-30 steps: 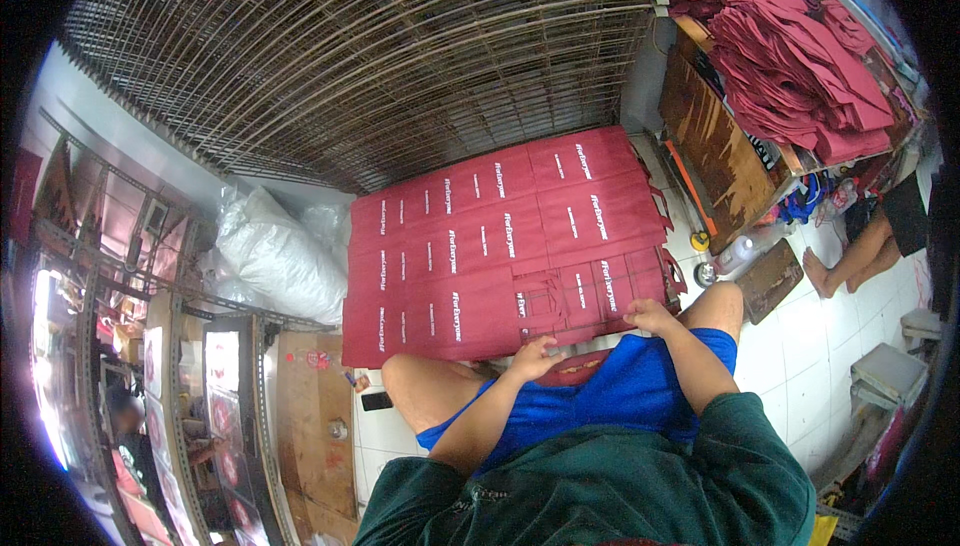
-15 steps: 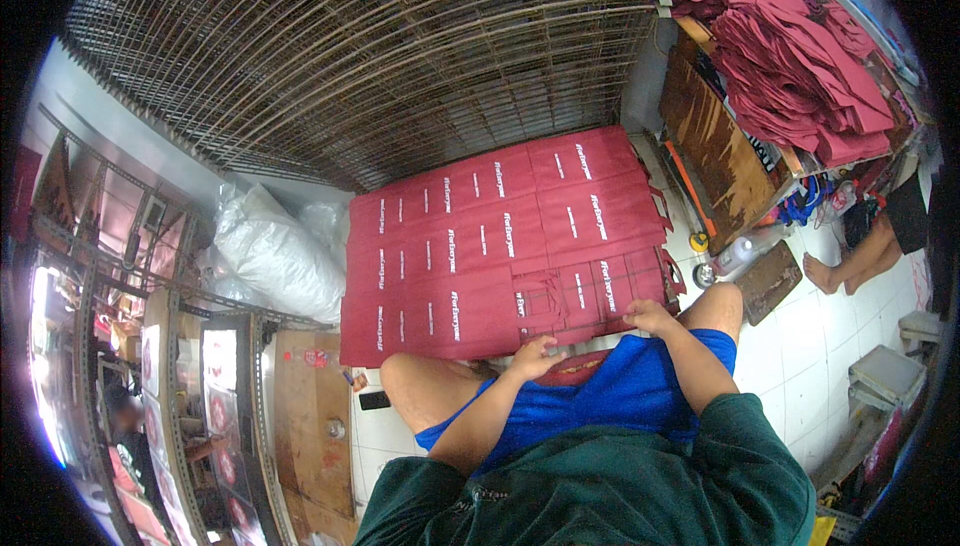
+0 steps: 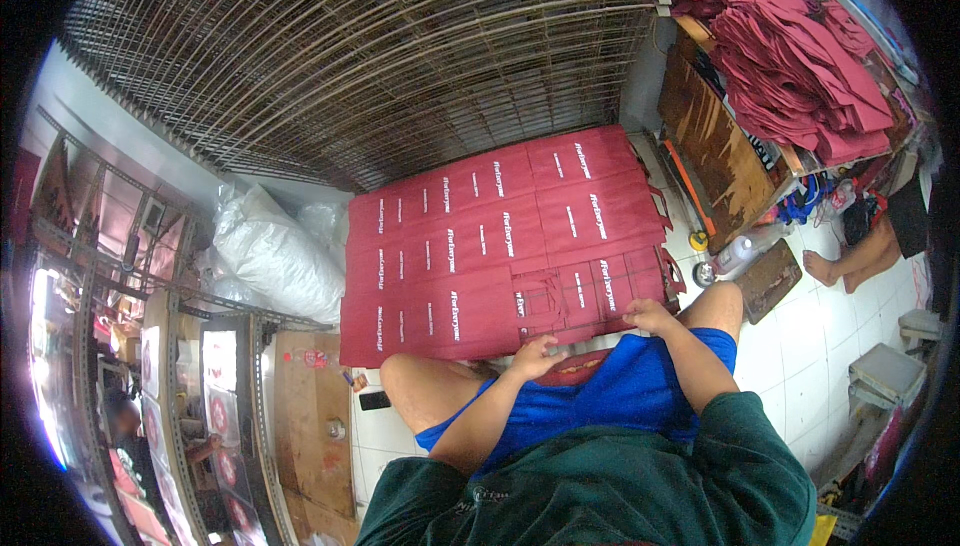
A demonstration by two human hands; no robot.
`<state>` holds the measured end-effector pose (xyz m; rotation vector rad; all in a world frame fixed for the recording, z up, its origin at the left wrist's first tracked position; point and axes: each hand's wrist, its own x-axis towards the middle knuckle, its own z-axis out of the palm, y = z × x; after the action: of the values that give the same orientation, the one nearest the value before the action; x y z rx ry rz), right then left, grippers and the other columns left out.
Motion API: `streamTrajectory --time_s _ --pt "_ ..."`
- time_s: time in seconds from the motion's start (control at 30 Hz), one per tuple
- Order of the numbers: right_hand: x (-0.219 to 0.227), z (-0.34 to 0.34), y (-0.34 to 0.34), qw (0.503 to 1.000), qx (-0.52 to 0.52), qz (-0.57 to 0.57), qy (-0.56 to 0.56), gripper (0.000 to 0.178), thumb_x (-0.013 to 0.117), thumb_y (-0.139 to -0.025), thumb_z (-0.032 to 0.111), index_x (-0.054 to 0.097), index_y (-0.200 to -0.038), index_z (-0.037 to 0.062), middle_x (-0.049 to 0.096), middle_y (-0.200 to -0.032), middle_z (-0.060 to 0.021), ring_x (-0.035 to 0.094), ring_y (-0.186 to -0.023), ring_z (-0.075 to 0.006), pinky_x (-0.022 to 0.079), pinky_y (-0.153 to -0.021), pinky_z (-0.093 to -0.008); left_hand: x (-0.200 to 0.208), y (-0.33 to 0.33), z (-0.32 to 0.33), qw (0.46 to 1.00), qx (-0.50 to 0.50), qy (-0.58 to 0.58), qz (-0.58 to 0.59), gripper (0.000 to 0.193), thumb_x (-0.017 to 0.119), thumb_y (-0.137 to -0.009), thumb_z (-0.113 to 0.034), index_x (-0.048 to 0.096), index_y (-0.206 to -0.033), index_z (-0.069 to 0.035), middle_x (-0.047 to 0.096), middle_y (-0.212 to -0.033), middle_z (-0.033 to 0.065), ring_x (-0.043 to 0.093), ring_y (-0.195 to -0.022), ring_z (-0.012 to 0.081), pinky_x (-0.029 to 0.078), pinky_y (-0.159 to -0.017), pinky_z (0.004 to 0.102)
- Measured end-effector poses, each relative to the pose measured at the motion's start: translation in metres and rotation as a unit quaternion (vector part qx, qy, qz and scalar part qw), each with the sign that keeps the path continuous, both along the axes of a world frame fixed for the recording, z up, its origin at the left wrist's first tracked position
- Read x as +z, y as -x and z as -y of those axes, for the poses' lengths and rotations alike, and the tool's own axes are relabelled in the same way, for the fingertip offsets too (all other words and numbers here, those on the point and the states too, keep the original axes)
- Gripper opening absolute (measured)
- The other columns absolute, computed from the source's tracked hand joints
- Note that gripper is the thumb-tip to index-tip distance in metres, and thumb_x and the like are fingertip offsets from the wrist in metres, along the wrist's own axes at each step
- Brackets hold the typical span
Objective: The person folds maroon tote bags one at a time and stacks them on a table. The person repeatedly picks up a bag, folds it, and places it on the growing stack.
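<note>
floor [image 3: 790,371]: tiled
bags [image 3: 480,236]: long axis crosswise, just ahead
left hand [image 3: 534,356], right hand [image 3: 652,318]: fingers curled, grip unclear

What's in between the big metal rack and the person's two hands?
Red cloth pieces with white printing lie between the metal rack and the left hand and right hand, as the head view shows.

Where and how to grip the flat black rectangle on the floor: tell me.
Probably pinch its two long edges, the left hand coming from above: the flat black rectangle is thin and lies broad face up on the white tiles.
</note>
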<state>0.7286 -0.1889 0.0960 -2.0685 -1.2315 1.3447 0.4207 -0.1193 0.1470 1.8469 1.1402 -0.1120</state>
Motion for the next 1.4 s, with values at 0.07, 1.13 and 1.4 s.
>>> streamTrajectory --time_s 0.07,1.13,1.4 --pt "0.004 0.000 0.001 1.000 0.002 0.008 0.005 0.046 0.066 -0.075 0.034 0.061 -0.108 0.0020 0.061 -0.109 -0.0178 0.057 -0.104 -0.0299 0.044 -0.090 -0.0373 0.003 0.000 -0.001 1.000 0.001 0.022 -0.005 0.061 0.067 -0.074 -0.048 0.053 -0.120 -0.010 0.062 -0.094 0.0149 0.061 -0.089 0.0268 0.047 -0.076 0.0362" --pt "-0.010 -0.001 -0.002 1.000 -0.006 0.009 0.016 0.046 0.069 -0.073 0.034 0.061 -0.108 0.0053 0.061 -0.110 -0.0165 0.057 -0.105 -0.0278 0.044 -0.090 -0.0351 -0.014 0.001 -0.003 1.000 -0.013 0.021 0.003 0.063 0.063 -0.074 -0.053 0.052 -0.120 -0.011 0.064 -0.088 0.0141 0.062 -0.082 0.0273 0.047 -0.074 0.0371" --pt "0.002 -0.002 0.000 0.999 0.014 0.034 0.024 0.048 0.066 -0.075 0.036 0.060 -0.111 0.0052 0.059 -0.112 -0.0171 0.056 -0.106 -0.0296 0.043 -0.092 -0.0368 -0.007 0.000 -0.003 1.000 -0.016 0.011 0.005 0.062 0.064 -0.074 -0.050 0.052 -0.120 -0.010 0.064 -0.087 0.0136 0.062 -0.083 0.0266 0.047 -0.074 0.0367"
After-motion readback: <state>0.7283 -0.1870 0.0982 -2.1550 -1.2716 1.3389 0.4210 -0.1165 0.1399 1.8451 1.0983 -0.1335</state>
